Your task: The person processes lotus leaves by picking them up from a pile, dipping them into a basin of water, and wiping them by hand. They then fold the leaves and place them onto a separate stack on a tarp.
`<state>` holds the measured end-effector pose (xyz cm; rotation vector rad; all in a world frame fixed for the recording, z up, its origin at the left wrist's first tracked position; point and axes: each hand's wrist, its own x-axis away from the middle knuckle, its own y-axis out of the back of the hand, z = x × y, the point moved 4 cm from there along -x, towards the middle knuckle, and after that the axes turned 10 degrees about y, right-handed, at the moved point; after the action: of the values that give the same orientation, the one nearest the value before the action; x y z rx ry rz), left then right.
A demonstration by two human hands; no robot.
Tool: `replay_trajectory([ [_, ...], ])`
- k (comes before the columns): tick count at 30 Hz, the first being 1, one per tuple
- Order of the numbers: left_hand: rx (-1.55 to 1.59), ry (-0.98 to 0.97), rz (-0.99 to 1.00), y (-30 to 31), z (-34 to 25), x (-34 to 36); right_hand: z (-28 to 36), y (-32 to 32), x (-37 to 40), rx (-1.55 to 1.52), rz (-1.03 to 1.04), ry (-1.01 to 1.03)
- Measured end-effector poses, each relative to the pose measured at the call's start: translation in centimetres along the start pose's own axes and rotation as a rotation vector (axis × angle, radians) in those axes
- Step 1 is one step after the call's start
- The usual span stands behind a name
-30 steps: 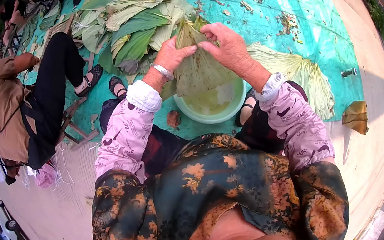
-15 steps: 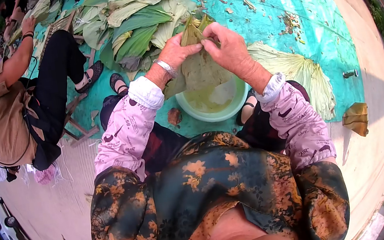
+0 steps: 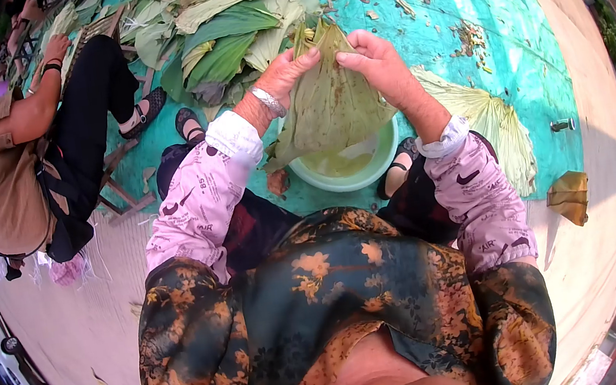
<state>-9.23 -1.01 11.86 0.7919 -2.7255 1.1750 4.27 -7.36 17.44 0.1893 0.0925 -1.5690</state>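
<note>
Between my hands hangs a large, dull green dried leaf [image 3: 328, 101], gathered at its top and spreading wider below. My left hand [image 3: 282, 76] pinches its upper left edge between thumb and fingers. On the other side, my right hand [image 3: 379, 67] grips the upper right edge with the thumb pressed on the leaf. Under it sits a pale green basin [image 3: 349, 181] of murky yellowish water, its far side hidden by the leaf. A heap of similar leaves [image 3: 230, 29] lies beyond my left hand, and a pleated pale leaf bundle [image 3: 487, 120] spreads right of my right hand.
A green tarp [image 3: 538, 64] covers the ground, with leaf scraps [image 3: 470, 42] scattered on it. At left a person [image 3: 5, 168] in a brown shirt sits close by, handling leaves. A small metal can [image 3: 563, 125] and a brown folded piece [image 3: 568, 197] lie at right.
The leaf has spread out wider and now covers more of the basin. My hands have moved slightly apart along its top. The seated person's arm has lowered a little.
</note>
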Motion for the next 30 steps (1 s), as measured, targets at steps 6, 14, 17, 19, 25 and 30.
replay_trajectory([
  [6,0.058,0.034,-0.076,0.4,0.1,0.0,0.1,0.3,0.3,-0.143,0.014,-0.066],
  [14,-0.06,-0.107,-0.39,2.5,-1.1,-0.1,0.8,0.4,0.9,-0.044,0.101,-0.121],
  [17,-0.084,-0.164,-0.457,3.1,-2.2,0.4,0.2,0.6,1.2,0.004,0.178,-0.204],
  [19,-0.071,-0.213,-0.484,3.4,-3.2,0.9,-0.3,1.4,1.2,0.179,0.193,-0.164],
  [25,-0.018,-0.451,-0.578,6.2,-6.2,1.9,-2.6,4.4,1.2,0.423,0.173,-0.127],
  [30,-0.003,-0.581,-0.663,7.9,-8.6,3.3,-6.3,5.6,1.9,0.389,0.015,0.004],
])
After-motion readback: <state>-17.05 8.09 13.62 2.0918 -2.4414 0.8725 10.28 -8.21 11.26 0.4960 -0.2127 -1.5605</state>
